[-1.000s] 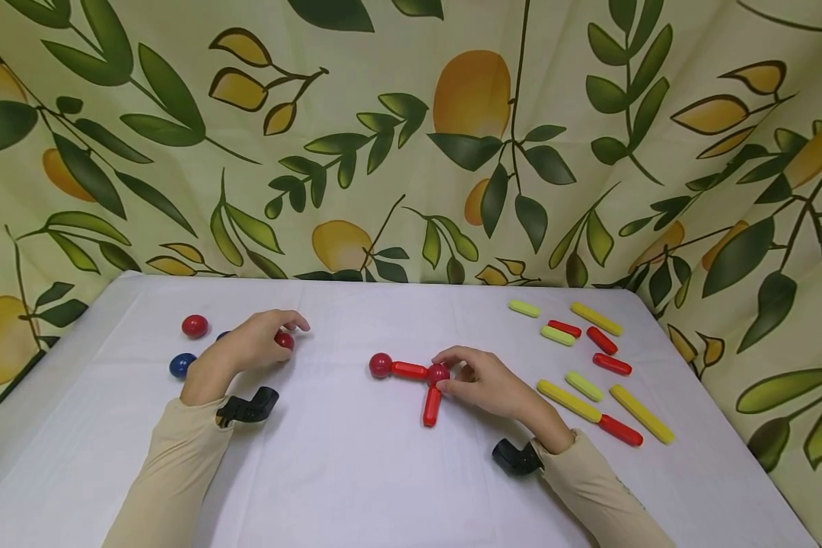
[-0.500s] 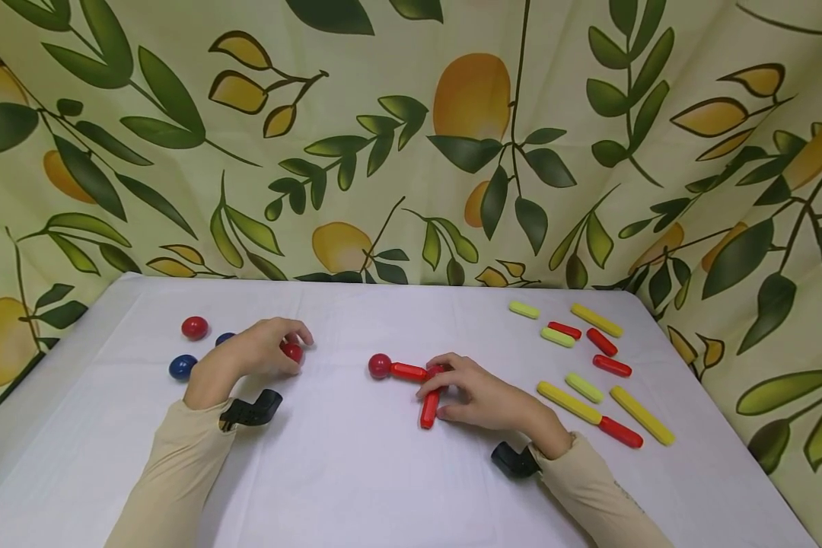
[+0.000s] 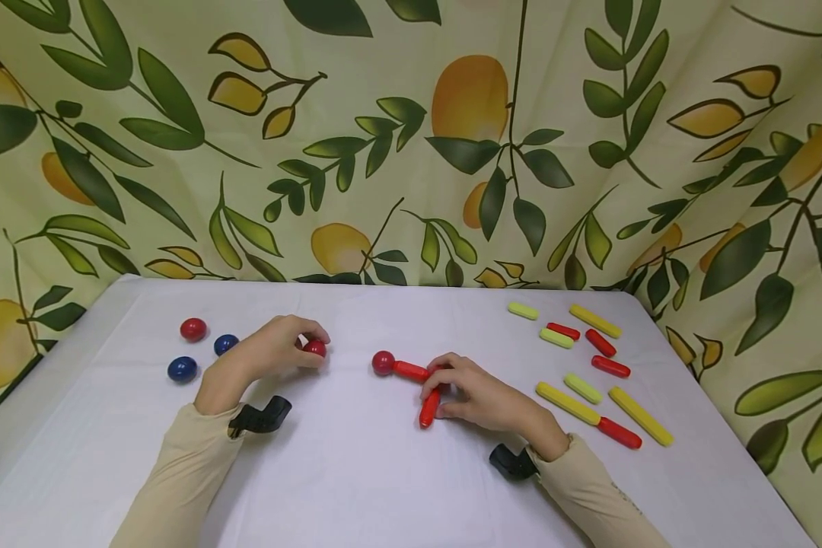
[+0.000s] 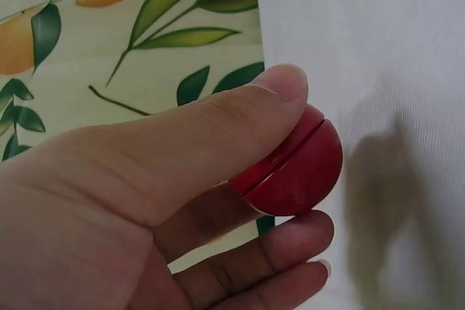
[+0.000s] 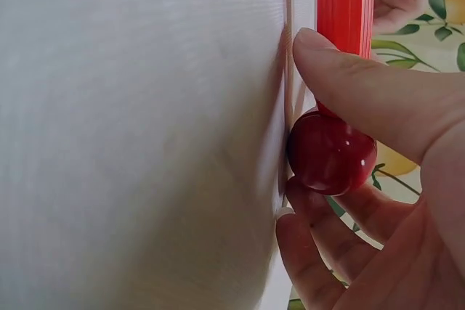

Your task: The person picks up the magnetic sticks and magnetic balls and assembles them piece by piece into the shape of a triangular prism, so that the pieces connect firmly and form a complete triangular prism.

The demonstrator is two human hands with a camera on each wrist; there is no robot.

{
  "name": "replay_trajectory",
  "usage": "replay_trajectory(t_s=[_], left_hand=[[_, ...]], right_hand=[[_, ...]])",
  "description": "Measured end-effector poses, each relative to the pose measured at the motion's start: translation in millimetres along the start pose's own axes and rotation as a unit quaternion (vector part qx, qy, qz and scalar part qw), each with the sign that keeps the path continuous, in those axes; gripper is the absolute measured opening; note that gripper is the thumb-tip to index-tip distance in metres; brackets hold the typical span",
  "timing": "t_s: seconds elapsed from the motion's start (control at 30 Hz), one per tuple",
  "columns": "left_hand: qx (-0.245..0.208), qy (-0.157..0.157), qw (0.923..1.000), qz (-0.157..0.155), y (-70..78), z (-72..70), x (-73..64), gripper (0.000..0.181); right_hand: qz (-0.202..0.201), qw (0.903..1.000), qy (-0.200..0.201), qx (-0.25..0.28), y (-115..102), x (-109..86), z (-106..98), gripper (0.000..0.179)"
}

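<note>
My left hand [image 3: 270, 350] pinches a red ball [image 3: 314, 348] between thumb and fingers, above the table. In the left wrist view a groove crosses this ball [image 4: 298, 172]. My right hand [image 3: 482, 392] grips a bent piece at its corner: thumb and fingers are around a red stick [image 3: 428, 411] close to the corner ball. The fingers hide that corner ball in the head view, but the right wrist view shows the dark red ball [image 5: 333, 154] below the thumb. From the corner another red stick [image 3: 409, 371] runs left to a red end ball [image 3: 383, 363].
A red ball [image 3: 193, 329] and two blue balls [image 3: 182, 369] lie left of my left hand. At the right, several yellow [image 3: 640, 415], light green [image 3: 583, 388] and red sticks [image 3: 610, 366] are scattered on the white tablecloth [image 3: 356, 472]. A leaf-patterned curtain [image 3: 383, 68] hangs behind.
My left hand has moved right with the red ball, uncovering a blue ball. My right hand has shifted from the corner ball to the near stick, and the bent piece has turned slightly.
</note>
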State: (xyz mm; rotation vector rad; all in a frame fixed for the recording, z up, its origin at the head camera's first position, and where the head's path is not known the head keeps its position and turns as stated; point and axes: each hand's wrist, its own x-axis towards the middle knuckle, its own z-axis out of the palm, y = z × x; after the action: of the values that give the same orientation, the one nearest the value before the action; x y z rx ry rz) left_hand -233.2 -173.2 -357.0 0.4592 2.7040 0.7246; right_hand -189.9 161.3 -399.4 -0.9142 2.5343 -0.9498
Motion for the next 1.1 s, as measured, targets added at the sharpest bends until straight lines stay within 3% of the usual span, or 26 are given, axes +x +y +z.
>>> replay_trajectory(t_s=[0.33,0.73,1.1], left_hand=[[-0.043,-0.026,0.9975,0.050,15.6,13.4,2.9,0.033],[-0.046,-0.063,0.9927,0.092,32.7,28.6,4.0,0.029],[-0.051,-0.075,0.9882,0.123,41.2,41.9,5.9,0.026]], right_hand=[[0.004,0.9999,0.013,0.000,1,0.7,0,0.028],[0.005,0.9996,0.028,0.005,1,0.7,-1,0.028],[0.027,0.9987,0.043,0.000,0,1.4,-1,0.027]])
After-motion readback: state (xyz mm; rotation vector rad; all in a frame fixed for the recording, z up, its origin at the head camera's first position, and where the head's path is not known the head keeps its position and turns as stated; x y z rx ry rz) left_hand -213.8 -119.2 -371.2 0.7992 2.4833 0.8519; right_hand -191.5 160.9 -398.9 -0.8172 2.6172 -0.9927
